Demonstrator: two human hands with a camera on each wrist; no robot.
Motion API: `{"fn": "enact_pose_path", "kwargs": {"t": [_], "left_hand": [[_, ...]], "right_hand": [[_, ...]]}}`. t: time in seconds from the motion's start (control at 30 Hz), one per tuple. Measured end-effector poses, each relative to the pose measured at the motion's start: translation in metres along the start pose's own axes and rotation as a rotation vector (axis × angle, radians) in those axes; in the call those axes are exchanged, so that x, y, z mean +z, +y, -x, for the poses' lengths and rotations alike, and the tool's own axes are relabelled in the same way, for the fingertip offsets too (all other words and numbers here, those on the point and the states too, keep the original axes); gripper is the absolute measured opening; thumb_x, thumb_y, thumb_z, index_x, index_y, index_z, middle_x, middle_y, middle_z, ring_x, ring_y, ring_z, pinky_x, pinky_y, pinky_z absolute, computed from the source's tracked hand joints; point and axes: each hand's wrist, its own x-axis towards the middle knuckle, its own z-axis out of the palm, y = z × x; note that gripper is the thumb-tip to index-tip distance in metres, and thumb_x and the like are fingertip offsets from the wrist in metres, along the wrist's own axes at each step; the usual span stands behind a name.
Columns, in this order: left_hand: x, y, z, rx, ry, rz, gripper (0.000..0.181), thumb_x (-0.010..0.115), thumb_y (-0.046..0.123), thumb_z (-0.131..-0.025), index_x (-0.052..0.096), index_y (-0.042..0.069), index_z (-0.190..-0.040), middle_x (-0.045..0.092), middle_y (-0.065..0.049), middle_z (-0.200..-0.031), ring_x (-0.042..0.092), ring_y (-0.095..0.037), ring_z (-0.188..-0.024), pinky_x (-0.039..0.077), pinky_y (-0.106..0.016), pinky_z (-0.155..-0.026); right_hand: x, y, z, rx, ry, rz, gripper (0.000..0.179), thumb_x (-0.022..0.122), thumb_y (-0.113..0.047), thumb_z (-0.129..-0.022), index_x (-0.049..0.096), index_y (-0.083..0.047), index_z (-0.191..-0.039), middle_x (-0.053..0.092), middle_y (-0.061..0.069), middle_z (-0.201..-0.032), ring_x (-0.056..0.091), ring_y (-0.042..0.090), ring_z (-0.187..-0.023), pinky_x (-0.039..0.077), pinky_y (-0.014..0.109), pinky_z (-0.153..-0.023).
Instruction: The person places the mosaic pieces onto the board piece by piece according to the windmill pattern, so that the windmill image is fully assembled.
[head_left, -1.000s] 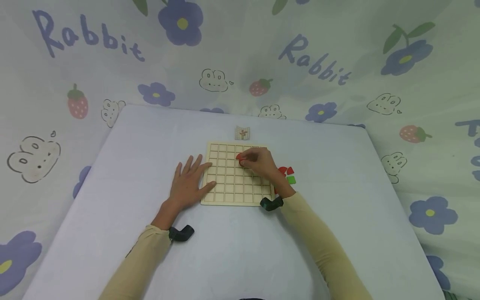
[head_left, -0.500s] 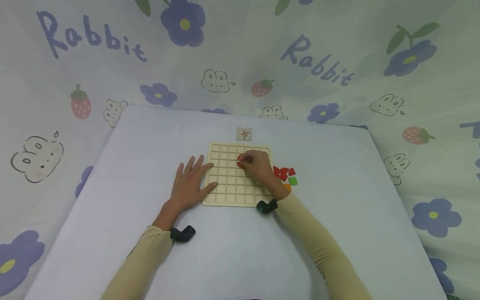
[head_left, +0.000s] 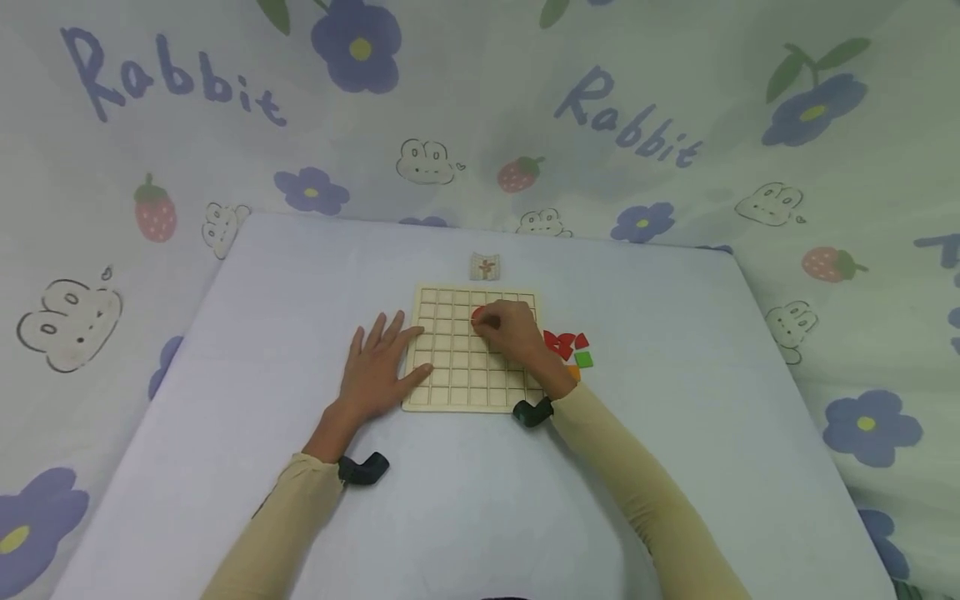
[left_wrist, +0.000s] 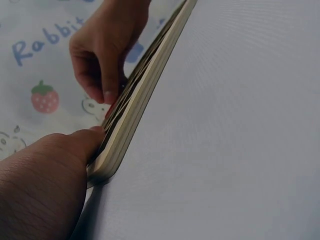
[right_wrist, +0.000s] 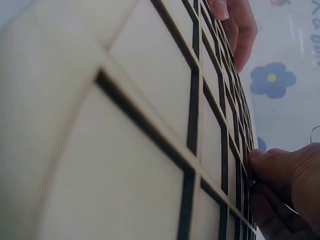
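Note:
A square wooden grid board (head_left: 459, 377) lies on the white table. Fingers spread, my left hand (head_left: 373, 373) rests at its left edge, with the thumb and index fingertip over the border. My right hand (head_left: 513, 332) is over the upper middle of the grid, its thumb and fingertips together on a small red piece (right_wrist: 250, 162). Red also shows just beyond those fingertips in the head view, as a rounded red piece (head_left: 477, 314) in a cell. The fingers hide most of what they pinch. From the left wrist, the right hand (left_wrist: 107, 55) points down onto the board.
Right of the board lie several red pieces (head_left: 566, 341), a green square (head_left: 583, 359) and an orange piece (head_left: 574, 372) partly behind the right wrist. A small patterned card (head_left: 485, 267) with a pinwheel-like figure lies beyond the board. A printed curtain (head_left: 465, 108) hangs behind the table.
The right hand has shifted slightly toward me and stays at the same cells, covering more of the red. The left hand has kept its place on the board edge.

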Motion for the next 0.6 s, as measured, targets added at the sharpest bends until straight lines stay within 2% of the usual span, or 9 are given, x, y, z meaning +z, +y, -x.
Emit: {"fn": "enact_pose_path", "kwargs": {"t": [0.1, 0.27, 0.43, 0.6], "left_hand": [[0.0, 0.002, 0.001, 0.0, 0.003, 0.008, 0.075, 0.048, 0.066, -0.091, 0.04, 0.021, -0.15, 0.016, -0.011, -0.162, 0.003, -0.033, -0.149, -0.003, -0.056, -0.115], [0.002, 0.001, 0.002, 0.009, 0.015, 0.017, 0.074, 0.049, 0.066, -0.091, 0.04, 0.021, -0.15, 0.018, -0.012, -0.162, 0.004, -0.034, -0.149, -0.002, -0.057, -0.115], [0.003, -0.001, 0.002, 0.021, 0.026, 0.02, 0.074, 0.048, 0.066, -0.092, 0.04, 0.022, -0.15, 0.017, -0.011, -0.162, 0.004, -0.034, -0.149, -0.002, -0.056, -0.115], [0.001, -0.001, 0.002, 0.024, 0.031, 0.023, 0.073, 0.049, 0.065, -0.092, 0.04, 0.022, -0.15, 0.018, -0.011, -0.162, 0.004, -0.034, -0.149, -0.002, -0.056, -0.115]], "right_hand": [[0.0, 0.0, 0.0, 0.006, -0.01, 0.015, 0.004, 0.076, -0.01, -0.087, 0.077, -0.007, -0.09, 0.072, 0.003, -0.091, 0.066, 0.014, -0.085, 0.052, 0.029, -0.077], [-0.006, 0.003, 0.008, 0.028, 0.005, 0.008, 0.006, 0.077, -0.011, -0.086, 0.077, -0.007, -0.09, 0.072, 0.002, -0.089, 0.065, 0.015, -0.081, 0.052, 0.031, -0.073], [-0.026, 0.014, 0.022, 0.114, 0.027, -0.009, 0.005, 0.076, -0.01, -0.086, 0.076, -0.008, -0.091, 0.071, 0.001, -0.088, 0.063, 0.014, -0.076, 0.052, 0.032, -0.067], [-0.049, 0.026, 0.036, 0.216, 0.003, 0.026, 0.01, 0.076, -0.015, -0.087, 0.076, -0.008, -0.094, 0.068, 0.002, -0.087, 0.06, 0.016, -0.074, 0.05, 0.034, -0.064]]}}
